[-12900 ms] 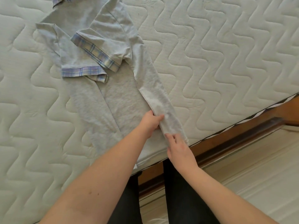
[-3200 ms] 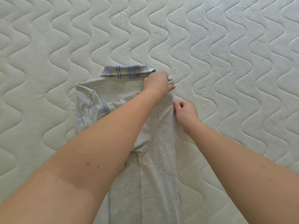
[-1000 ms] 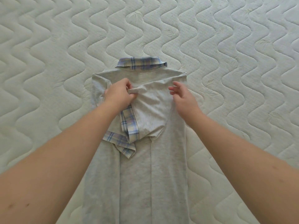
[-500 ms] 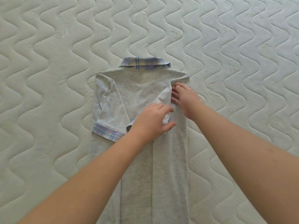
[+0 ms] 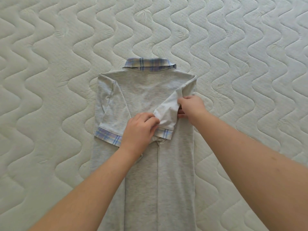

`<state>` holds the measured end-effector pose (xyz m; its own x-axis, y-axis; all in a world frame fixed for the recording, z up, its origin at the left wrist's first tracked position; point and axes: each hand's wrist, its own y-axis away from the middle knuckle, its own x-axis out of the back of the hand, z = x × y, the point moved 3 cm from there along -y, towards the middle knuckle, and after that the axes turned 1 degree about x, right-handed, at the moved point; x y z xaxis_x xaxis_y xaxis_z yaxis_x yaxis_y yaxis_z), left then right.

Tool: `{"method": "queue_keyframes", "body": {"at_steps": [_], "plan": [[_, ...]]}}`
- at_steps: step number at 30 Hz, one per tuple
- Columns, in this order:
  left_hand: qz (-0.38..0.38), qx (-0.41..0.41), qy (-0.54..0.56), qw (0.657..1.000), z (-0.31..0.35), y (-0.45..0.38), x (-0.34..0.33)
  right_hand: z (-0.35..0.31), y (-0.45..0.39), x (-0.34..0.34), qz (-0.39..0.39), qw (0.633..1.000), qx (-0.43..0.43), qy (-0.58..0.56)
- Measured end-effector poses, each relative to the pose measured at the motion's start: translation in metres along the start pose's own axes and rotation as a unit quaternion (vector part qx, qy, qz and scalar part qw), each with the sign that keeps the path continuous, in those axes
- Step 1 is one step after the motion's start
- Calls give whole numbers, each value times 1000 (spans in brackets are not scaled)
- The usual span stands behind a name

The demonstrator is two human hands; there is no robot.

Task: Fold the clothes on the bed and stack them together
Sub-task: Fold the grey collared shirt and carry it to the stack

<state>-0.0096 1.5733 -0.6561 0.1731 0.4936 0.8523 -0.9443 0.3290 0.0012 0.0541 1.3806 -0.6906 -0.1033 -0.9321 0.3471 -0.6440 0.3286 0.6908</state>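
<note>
A light grey polo shirt (image 5: 145, 90) with a blue plaid collar (image 5: 150, 64) lies back-up on the mattress, both long sides folded in to a narrow strip. The left sleeve lies flat with its plaid cuff (image 5: 108, 136) showing. The right sleeve (image 5: 168, 114) lies turned in across the back. My left hand (image 5: 139, 129) pinches that sleeve near its plaid cuff. My right hand (image 5: 190, 107) grips the sleeve's other edge by the shirt's right side, its fingertips tucked under the cloth.
The white quilted mattress (image 5: 50, 80) with wavy stitching fills the view on all sides of the shirt. No other garment and no bed edge is in view.
My left hand let go of the left sleeve, which now lies flat, and crossed to the right sleeve. Both hands have drawn the right sleeve in over the shirt's back.
</note>
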Motion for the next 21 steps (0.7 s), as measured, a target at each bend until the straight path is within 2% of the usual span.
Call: {"method": "queue_keyframes", "body": {"at_steps": [5, 11, 14, 17, 21], "plan": [[-20, 12, -30, 999, -3, -1, -4, -19, -14, 8, 79, 987, 80, 112], [-30, -24, -77, 996, 10, -13, -21, -42, -28, -3, 93, 971, 111, 188], [-83, -49, -116, 989, 12, -15, -41, -42, -34, 3, 90, 971, 135, 176], [-143, -50, -182, 972, 4, -5, -63, -36, -36, 8, 93, 953, 195, 213], [-138, -53, -193, 970, -5, -1, -75, -29, -41, 6, 127, 934, 237, 235]]}}
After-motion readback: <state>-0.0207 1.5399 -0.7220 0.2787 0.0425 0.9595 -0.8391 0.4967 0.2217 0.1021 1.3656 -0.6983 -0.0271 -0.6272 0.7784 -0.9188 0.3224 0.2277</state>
